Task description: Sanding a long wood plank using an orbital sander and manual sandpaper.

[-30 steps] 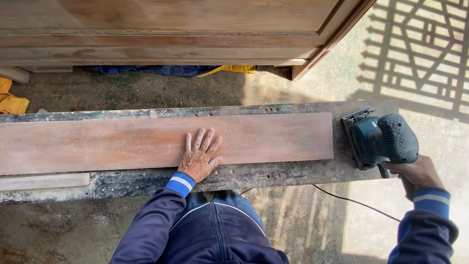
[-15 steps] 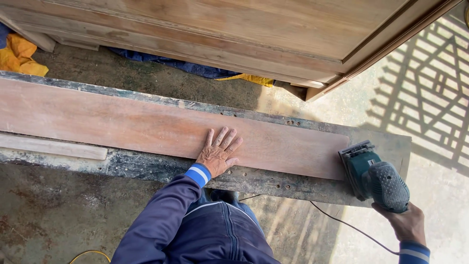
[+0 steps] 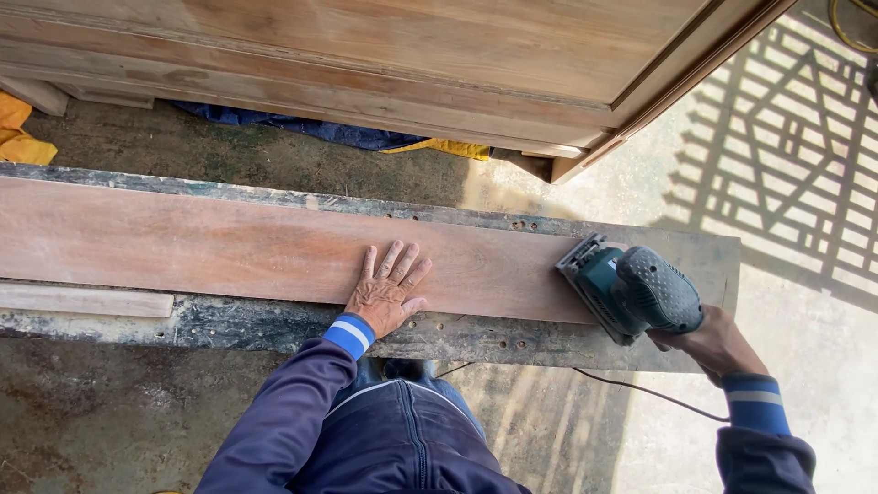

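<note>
A person's left hand lies spread flat on a long board on the counter while the right hand grips a sander at the board's right end, apparently sanding; steady pressure along the board looks needed.

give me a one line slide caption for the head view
Left hand pressed flat on a long reddish plank atop a worn bench, right hand gripping a teal sander at the plank's end.
</note>
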